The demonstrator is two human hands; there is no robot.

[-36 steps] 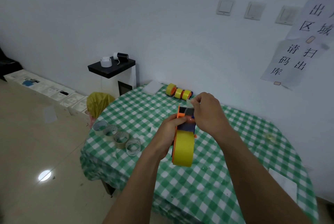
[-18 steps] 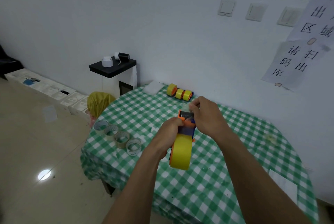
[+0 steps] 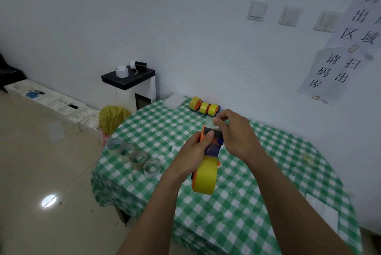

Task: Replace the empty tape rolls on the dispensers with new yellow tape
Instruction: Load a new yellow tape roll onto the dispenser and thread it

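Empty tape rolls (image 3: 134,158): four in a row at the left edge of the table (image 3: 257,213). Left hand (image 3: 192,154) grips the orange dispenser (image 3: 213,133) above the cloth, yellow tape (image 3: 206,178) mounted. Right hand (image 3: 237,135) pinches the tape end (image 3: 210,121) at the blade. Risk: a loose pinch lets the end snap back onto the roll; fingertips sit close to the teeth.

Glossy tiled floor (image 3: 31,172), checked cloth table cover (image 3: 257,203), orange plastic dispenser (image 3: 203,131) with smooth yellow tape (image 3: 206,178).
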